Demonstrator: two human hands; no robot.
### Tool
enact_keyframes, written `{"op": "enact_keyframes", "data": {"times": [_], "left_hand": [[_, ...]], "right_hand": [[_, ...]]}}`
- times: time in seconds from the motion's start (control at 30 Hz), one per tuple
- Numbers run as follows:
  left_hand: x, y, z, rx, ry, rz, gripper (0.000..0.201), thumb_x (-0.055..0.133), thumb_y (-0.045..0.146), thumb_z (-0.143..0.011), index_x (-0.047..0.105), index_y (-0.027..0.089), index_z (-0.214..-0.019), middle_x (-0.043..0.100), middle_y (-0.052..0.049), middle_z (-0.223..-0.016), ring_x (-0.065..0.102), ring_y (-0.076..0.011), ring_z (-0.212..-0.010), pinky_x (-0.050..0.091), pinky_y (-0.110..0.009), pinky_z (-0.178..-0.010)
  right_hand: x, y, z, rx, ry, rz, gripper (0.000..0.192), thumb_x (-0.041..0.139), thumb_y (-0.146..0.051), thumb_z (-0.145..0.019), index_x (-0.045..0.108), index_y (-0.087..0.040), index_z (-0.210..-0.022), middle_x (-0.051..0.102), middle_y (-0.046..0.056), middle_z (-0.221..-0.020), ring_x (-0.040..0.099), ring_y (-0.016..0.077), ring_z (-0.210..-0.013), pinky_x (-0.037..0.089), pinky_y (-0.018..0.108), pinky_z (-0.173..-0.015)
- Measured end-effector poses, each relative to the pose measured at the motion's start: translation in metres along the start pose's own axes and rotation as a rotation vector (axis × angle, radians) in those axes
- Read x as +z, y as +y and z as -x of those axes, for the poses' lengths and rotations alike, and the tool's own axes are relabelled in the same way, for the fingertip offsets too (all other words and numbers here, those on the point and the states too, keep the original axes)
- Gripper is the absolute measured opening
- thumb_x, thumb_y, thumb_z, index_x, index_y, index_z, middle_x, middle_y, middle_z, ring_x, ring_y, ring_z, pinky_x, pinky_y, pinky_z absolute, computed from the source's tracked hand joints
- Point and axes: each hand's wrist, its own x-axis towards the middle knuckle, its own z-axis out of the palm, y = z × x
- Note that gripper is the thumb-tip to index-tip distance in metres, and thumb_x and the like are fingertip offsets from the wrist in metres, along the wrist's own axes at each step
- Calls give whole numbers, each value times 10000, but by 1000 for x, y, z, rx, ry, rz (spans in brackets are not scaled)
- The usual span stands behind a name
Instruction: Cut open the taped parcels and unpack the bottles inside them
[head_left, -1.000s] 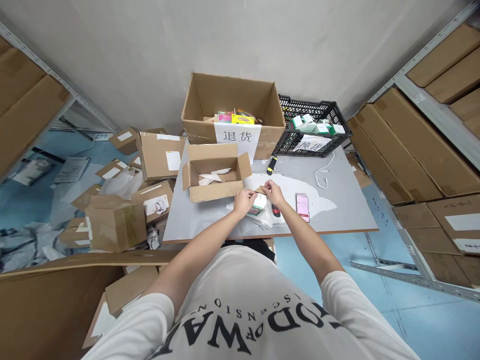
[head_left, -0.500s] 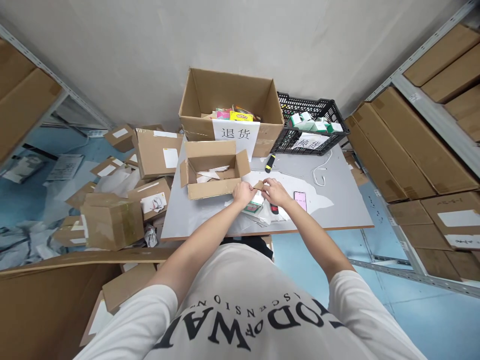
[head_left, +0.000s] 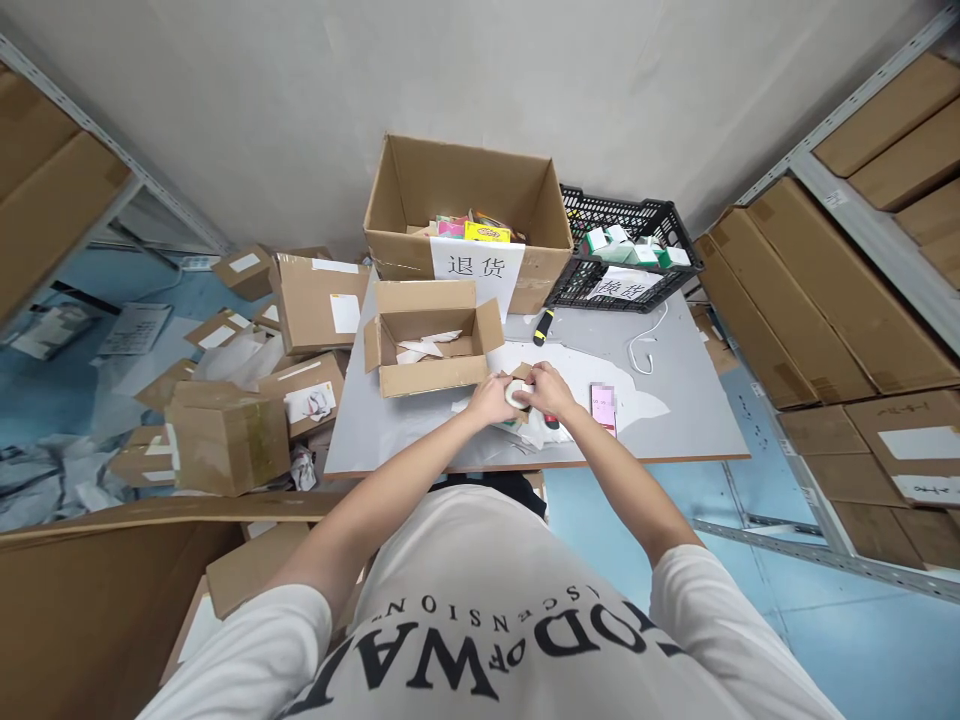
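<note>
Had the small round white object (head_left: 514, 394) right between bare left hand (head_left: 491, 400) and bare right hand (head_left: 547, 388), against a piece of brown cardboard (head_left: 520, 370)! Pinched it at both sides with curled fingers, over the flat grey table (head_left: 697, 410). Held it just beside the open brown cardboard carton (head_left: 431, 378), and near the pink-screened rectangular phone (head_left: 602, 408).

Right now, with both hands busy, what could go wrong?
The white round item, held between the left hand and right hand, could slip. The red-and-black tool lies close by the right hand and might get nudged; any blade is too small to tell. The phone lies beside the right forearm and could be knocked.
</note>
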Motion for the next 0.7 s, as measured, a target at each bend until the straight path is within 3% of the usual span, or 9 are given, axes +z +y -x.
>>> {"op": "enact_keyframes", "data": {"times": [0.07,0.2,0.4,0.5,0.6,0.7], "left_hand": [[5,-6,6,76,-5,-33,713,758,329,-558,572,194,-1232,623,-99,-1116,598,-280,-1051,478,-331,-876],[11,-19,8,150,-7,-24,775,773,385,-585,509,205,-1292,591,-106,-1210,530,-310,-1173,426,-381,-980],[14,-28,7,153,11,26,841,789,429,-593,468,218,-1341,562,-93,-1293,385,-339,-1318,346,-425,-1068],[17,-29,9,146,21,41,887,798,428,-589,434,213,-1369,545,-104,-1305,434,-337,-1280,374,-426,-1047],[21,-30,13,151,45,46,884,796,394,-609,409,216,-1383,546,-108,-1281,503,-324,-1210,419,-416,-1001],[22,-31,16,159,56,38,876,784,380,-634,386,213,-1395,532,-116,-1274,544,-315,-1152,441,-419,-968]], "right_hand": [[2,-4,2,29,-8,27,294,699,-391,-700,600,-181,-881,569,81,-992,563,218,-861,446,333,-759],[-2,-3,7,-10,18,42,151,558,-216,-780,575,-187,-927,605,73,-923,570,211,-806,441,315,-705],[0,20,23,-180,101,-37,275,408,-155,-882,598,-212,-1073,566,84,-1145,554,203,-1015,465,315,-808],[9,25,29,-97,157,-54,303,395,-168,-902,617,-188,-1106,556,100,-1148,535,207,-1063,444,333,-887],[12,20,34,-45,171,69,326,393,-165,-908,631,-182,-1130,530,124,-1211,506,233,-1082,414,362,-901],[3,9,36,-134,113,203,328,401,-162,-910,622,-194,-1150,548,124,-1215,487,248,-1081,361,386,-924]]}}
